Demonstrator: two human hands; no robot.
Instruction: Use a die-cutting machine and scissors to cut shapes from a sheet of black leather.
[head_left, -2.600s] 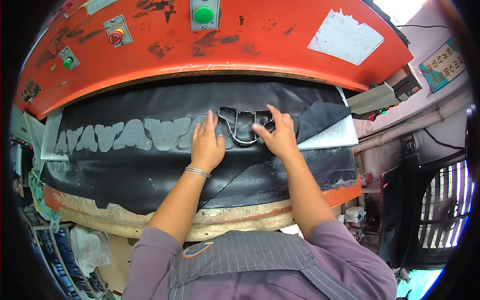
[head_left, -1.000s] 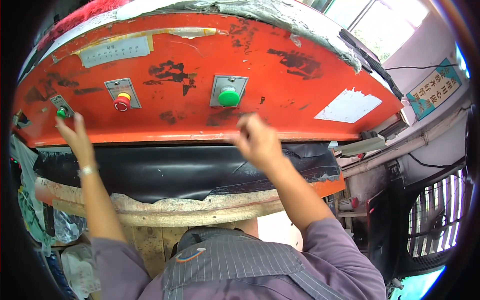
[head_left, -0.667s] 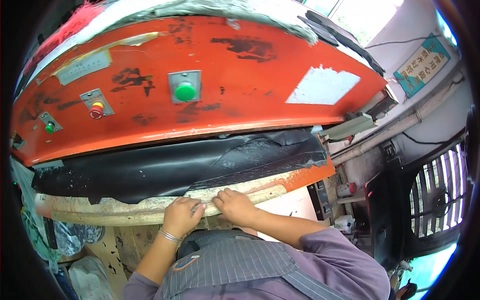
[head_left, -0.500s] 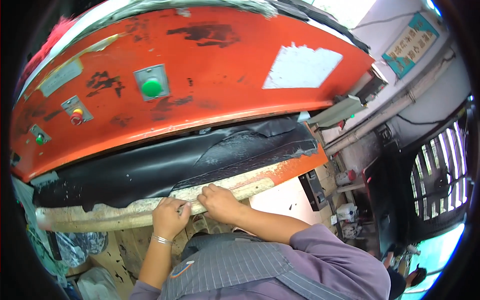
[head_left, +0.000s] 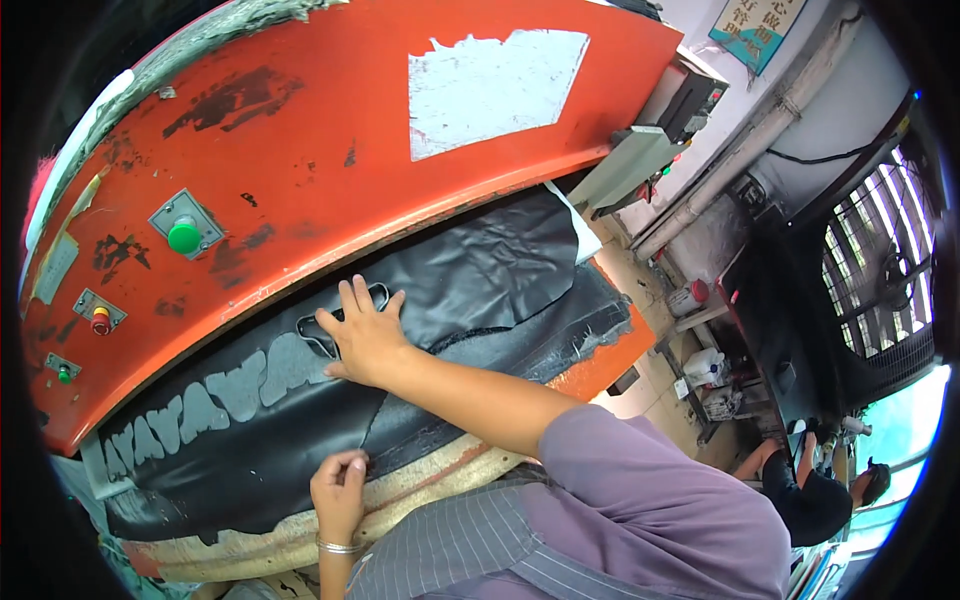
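Your right hand (head_left: 368, 340) lies over a metal-rimmed cutting die (head_left: 318, 338), its fingers spread apart; whether the palm bears on the rim cannot be told. The die sits on a black sheet (head_left: 480, 265), close below the front edge of an orange-red machine housing (head_left: 330, 195) and at the right end of a row of grey shaped patches (head_left: 235, 392). Your left hand (head_left: 340, 490), with bracelets (head_left: 338, 547) at the wrist, is near the worn front edge of the surface (head_left: 425, 492); its fingers are curled, thumb near forefinger, and whether they grip anything cannot be told. On the housing, a green button (head_left: 184, 237) stands to the right of a red button (head_left: 100, 321). At far lower right, another person (head_left: 812, 505) is seen.
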